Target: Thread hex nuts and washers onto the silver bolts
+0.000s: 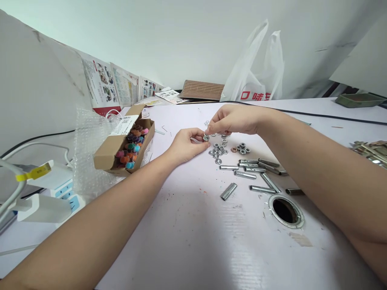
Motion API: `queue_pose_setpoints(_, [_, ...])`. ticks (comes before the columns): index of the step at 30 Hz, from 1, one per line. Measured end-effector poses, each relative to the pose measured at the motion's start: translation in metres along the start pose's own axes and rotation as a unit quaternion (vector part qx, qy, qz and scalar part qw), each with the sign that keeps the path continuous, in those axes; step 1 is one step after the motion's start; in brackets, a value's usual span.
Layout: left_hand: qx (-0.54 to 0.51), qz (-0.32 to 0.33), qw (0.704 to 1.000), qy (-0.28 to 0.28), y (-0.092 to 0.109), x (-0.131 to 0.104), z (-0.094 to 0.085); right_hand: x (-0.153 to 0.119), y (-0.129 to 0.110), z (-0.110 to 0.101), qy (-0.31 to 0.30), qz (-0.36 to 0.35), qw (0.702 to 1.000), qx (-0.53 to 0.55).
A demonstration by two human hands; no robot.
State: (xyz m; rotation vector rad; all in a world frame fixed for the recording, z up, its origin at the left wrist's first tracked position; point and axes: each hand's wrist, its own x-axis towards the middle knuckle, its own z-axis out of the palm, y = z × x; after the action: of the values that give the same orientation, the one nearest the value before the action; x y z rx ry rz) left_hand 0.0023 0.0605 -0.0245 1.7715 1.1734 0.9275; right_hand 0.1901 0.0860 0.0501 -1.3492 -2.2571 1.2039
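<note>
Between the thumb and index finger of my left hand (190, 146) sits a small silvery nut (206, 138), close to the table top. My right hand (232, 120) reaches over from the right, its fingers pinched at the top of that nut. Whatever lies in this pinch is too small to make out. Just right of the fingers is a cluster of metal nuts (216, 152), with loose washers (224, 141) behind it. Several more nuts (242, 148) form a second group beneath my right wrist, beside a copper-coloured nut (234, 149).
Several metal sleeves (249, 175) lie near a round table hole (286, 210). To the left stand an open cardboard box (104, 155) of colourful caps, bubble wrap (87, 161) and white chargers (42, 207). A plastic bag (252, 76) rests at the back; metal parts (370, 152) lie far right.
</note>
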Motion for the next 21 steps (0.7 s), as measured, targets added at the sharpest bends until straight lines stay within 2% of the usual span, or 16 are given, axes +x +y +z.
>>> queue_pose_setpoints(4, [0.005,-0.001,1.0,-0.001,0.0,0.0,-0.001,-0.002,-0.001,-0.004,-0.018,0.016,0.999,-0.041])
queue_pose_setpoints(10, [0.008,-0.003,1.0,0.005,-0.002,0.001,0.0,-0.006,0.0,-0.012,0.028,0.018,0.994,-0.109])
queue_pose_setpoints(13, [0.0,-0.006,1.0,0.005,-0.002,0.001,0.0,-0.01,0.001,-0.02,0.029,0.041,0.989,-0.137])
queue_pose_setpoints(18, [0.002,-0.011,1.0,0.001,-0.001,0.002,-0.001,-0.021,0.003,-0.039,0.073,0.084,0.97,-0.217])
queue_pose_setpoints(21, [-0.002,-0.015,1.0,-0.001,0.0,0.001,-0.001,-0.023,0.003,-0.033,0.018,0.093,0.962,-0.255])
